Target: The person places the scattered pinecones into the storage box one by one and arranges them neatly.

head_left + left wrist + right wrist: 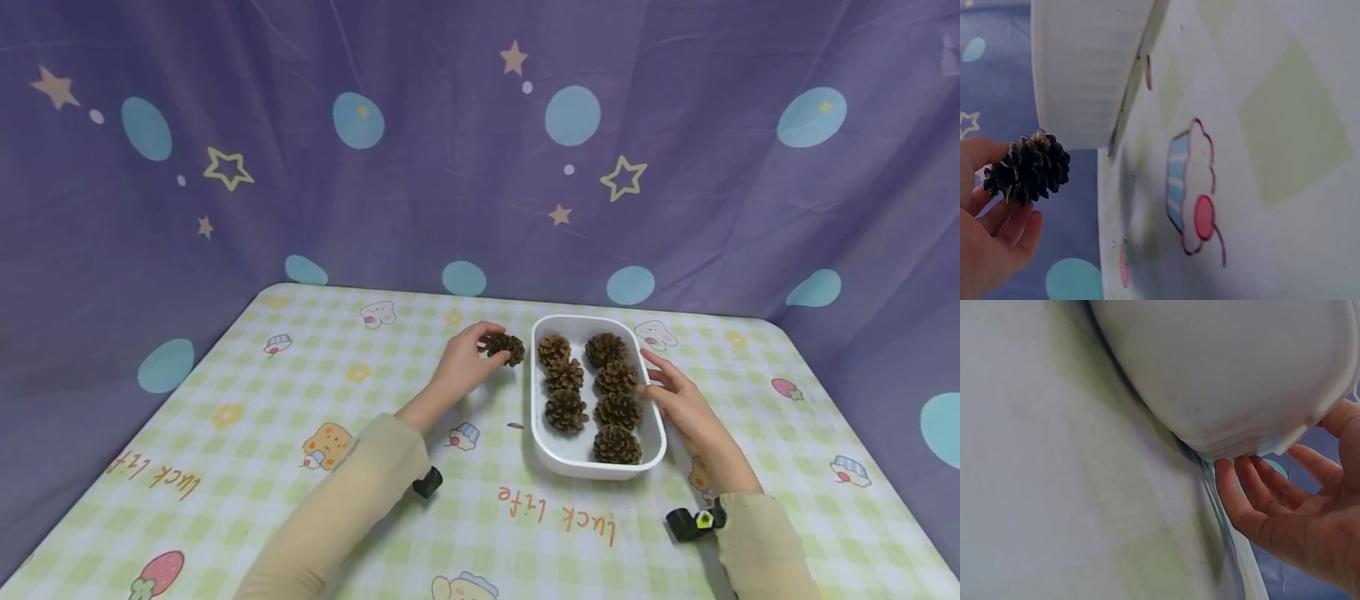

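Observation:
My left hand (467,360) pinches a brown pine cone (504,348) between thumb and fingers, just left of a white plastic tub (588,471). In the left wrist view the pine cone (1032,165) hangs over the table with its scales spread, beside the tub's outer wall (1079,75). My right hand (684,404) holds the tub's right side, its thumb over the rim and its fingers against the outer wall, as the right wrist view shows. Several pine cones (617,411) stand in two columns inside the tub, the left column shorter.
A green and white checked cloth (300,517) with printed cartoons covers the table. A small brown flake (515,426) lies left of the tub. Behind and around the table hangs a purple curtain (450,200) with stars and blue dots.

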Tool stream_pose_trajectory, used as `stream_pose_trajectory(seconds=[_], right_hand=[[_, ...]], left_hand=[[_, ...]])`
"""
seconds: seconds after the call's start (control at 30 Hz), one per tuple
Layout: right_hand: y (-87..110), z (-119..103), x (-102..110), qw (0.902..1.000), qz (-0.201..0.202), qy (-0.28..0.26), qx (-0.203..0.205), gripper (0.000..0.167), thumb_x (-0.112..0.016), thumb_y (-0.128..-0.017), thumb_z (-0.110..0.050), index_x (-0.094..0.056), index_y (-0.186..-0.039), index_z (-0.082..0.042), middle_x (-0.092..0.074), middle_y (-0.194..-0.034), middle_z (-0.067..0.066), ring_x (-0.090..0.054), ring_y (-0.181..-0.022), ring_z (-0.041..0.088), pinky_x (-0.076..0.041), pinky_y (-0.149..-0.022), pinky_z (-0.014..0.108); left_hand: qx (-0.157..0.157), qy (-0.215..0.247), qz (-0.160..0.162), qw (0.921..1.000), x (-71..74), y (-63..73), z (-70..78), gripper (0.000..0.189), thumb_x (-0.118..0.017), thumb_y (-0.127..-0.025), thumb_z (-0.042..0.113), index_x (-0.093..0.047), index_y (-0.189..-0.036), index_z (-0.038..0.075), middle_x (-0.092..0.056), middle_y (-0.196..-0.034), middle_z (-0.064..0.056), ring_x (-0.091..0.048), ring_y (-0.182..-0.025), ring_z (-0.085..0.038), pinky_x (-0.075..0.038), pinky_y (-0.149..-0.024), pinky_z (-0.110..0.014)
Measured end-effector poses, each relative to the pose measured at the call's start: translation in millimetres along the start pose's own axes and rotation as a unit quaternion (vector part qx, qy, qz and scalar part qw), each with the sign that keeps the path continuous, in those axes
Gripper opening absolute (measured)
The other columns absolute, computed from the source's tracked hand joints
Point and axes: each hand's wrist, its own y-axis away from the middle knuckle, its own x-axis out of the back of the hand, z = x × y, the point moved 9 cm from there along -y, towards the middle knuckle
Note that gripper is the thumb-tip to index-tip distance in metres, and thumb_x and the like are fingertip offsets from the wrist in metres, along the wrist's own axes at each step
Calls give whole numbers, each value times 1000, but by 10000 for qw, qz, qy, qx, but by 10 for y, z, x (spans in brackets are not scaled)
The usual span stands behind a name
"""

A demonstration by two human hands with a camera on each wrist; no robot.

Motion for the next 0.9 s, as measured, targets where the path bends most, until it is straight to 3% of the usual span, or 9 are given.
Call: stream_pose_trajectory(seconds=[0.5, 0.77, 0.9], right_hand=[[4, -12, -5, 10000, 14, 95, 7, 63, -50, -92, -14, -18, -147, -14, -35, -134, 25, -53, -89, -4, -50, -75, 25], [10, -20, -8, 10000, -11, 61, -10, 64, -50, -92, -14, -17, -147, -15, -34, -135, 24, -53, -89, -3, -50, -76, 26], [14, -18, -8, 10000, -4, 79, -7, 64, -50, -92, -14, -17, -147, -15, -35, -135, 24, -53, -89, -4, -50, -76, 25]], left_hand=[[-821, 75, -106, 9965, 86, 141, 479, 37, -67, -83, 26, -58, -117, 12, -61, -112, 0, -57, -98, -14, -45, -91, -30], [-912, -122, -294, 9953, 22, 226, 637, 39, -66, -82, 36, -58, -117, 20, -62, -106, 6, -57, -94, -11, -46, -84, -38], [-1028, -182, -463, 9935, -40, 289, 702, 39, -64, -84, 38, -57, -118, 22, -61, -111, 7, -56, -96, -9, -45, -83, -33]])
